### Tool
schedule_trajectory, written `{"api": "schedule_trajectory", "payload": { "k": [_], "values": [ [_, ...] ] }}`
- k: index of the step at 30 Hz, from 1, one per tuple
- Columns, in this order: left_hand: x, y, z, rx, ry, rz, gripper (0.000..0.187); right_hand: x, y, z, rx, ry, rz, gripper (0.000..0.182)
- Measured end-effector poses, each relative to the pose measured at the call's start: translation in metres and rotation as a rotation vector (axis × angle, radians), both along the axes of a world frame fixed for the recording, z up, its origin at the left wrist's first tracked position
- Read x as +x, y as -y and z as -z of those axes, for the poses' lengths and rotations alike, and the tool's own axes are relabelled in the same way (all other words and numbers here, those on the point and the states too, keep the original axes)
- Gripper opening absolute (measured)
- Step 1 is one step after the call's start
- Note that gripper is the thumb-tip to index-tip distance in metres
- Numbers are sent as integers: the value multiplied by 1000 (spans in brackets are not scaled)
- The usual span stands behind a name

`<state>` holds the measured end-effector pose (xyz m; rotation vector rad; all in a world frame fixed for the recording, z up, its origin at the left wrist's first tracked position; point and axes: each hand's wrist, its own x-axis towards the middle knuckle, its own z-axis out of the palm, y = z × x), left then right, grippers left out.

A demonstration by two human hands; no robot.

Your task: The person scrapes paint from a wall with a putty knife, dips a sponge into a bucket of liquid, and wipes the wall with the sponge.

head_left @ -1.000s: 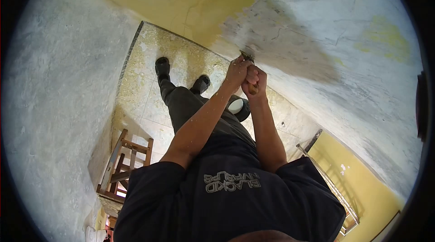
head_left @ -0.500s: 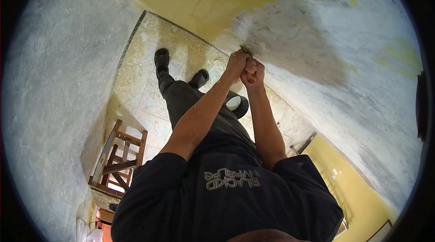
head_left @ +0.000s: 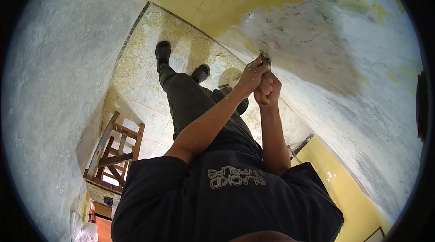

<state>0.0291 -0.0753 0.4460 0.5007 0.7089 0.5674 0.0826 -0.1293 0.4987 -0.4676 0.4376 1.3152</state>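
Both my hands are closed around a scraper [head_left: 266,62], one in front of the other. My left hand [head_left: 252,78] is nearer the blade, its fingers pressed along the tool. My right hand [head_left: 270,89] wraps the wooden handle, whose butt end shows below the fist. The dark, dirty blade meets the wall [head_left: 308,47] to the right, where yellow paint has come off in a ragged patch of grey and white. My fists partly hide the handle.
Left of my legs stands a wooden frame like a stool [head_left: 118,149]. A dark round container [head_left: 243,106] is half hidden behind my arm. Flakes litter the tiled floor [head_left: 145,79]. A grey wall [head_left: 59,70] rises at left; a white plastic bag [head_left: 89,232] lies lower left.
My hands and the scraper have moved right and lower in the view, along the wall. The container has become more hidden behind my forearm. The camera view has shifted slightly.
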Motion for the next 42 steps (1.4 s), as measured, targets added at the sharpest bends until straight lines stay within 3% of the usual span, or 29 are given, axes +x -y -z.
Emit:
{"api": "schedule_trajectory", "payload": {
  "k": [3, 4, 6, 8, 10, 12, 13, 14, 15, 17, 18, 20, 21, 22, 23, 24, 26, 29, 32, 35, 36, 38, 41, 42],
  "values": [
    [-7, -18, -37, -195, -50, 97, 7, 3, -7, -18, -137, 15, 3, 24],
    [-12, -21, -43, -321, -43, 152, 7, 3, -8, -21, -229, 16, -9, 24],
    [-21, -24, -35, -340, -63, 191, 10, 2, -6, -19, -317, 95, -119, 19],
    [-24, -22, -26, -363, -82, 227, 13, -13, -11, -29, -695, 570, -406, 13],
    [-25, -20, -21, -228, -248, 149, 15, -14, -4, -23, -658, 615, -461, 11],
    [-23, -11, -8, -191, -245, 130, 19, -18, 0, -18, -748, 769, -484, 13],
    [-14, -2, 13, 290, -515, 28, 19, -28, -6, -23, -844, 936, -453, 32],
    [-9, 2, 24, 782, -769, -82, 18, -34, -8, -27, -843, 937, -454, 32],
    [-11, -2, 18, 780, -768, -85, 18, -40, -7, -31, -874, 1192, -600, 47],
    [-12, -10, 6, 589, -673, 79, 27, -35, 3, -16, -797, 1676, -763, 75],
    [-12, -7, 6, 586, -667, 83, 27, -33, 4, -16, -805, 1676, -763, 75],
    [-10, -5, 7, 209, -447, 147, 30, -29, 4, -17, -908, 1743, -908, 72],
    [-7, 4, 14, 211, -443, 145, 30, -26, 7, -18, -951, 1677, -915, 66],
    [-1, 17, 27, 397, -460, 87, 31, -19, 8, -17, -949, 1686, -910, 66],
    [2, 28, 33, 578, -477, 30, 32, -12, 10, -15, -897, 1322, -771, 61],
    [-8, 25, 16, 574, -476, 33, 32, -10, 13, -15, -833, 958, -629, 55],
    [-30, 0, -35, -324, 28, 274, 54, -11, -3, -32, -702, 762, -512, 38],
    [-23, -5, -34, -506, 3, 202, 35, -6, 0, -37, -673, 648, -509, 36],
    [-10, -3, -12, -583, 60, 114, 31, 5, 1, -32, -695, 711, -607, 37],
    [0, 7, 3, -571, 119, 187, 27, 7, 5, -29, -951, 1384, -979, 32],
    [6, 9, 6, -570, 127, 188, 27, 11, 9, -21, -954, 1391, -977, 32],
    [20, 15, 12, -682, 268, 1, 27, 20, 19, -4, -792, 2141, -851, 35],
    [36, 36, 56, -837, 518, 41, 26, 22, 24, 2, -913, 2124, -963, 37],
    [33, 30, 46, -835, 526, 38, 26, 21, 23, 1, -911, 2134, -964, 37]
  ]
}}
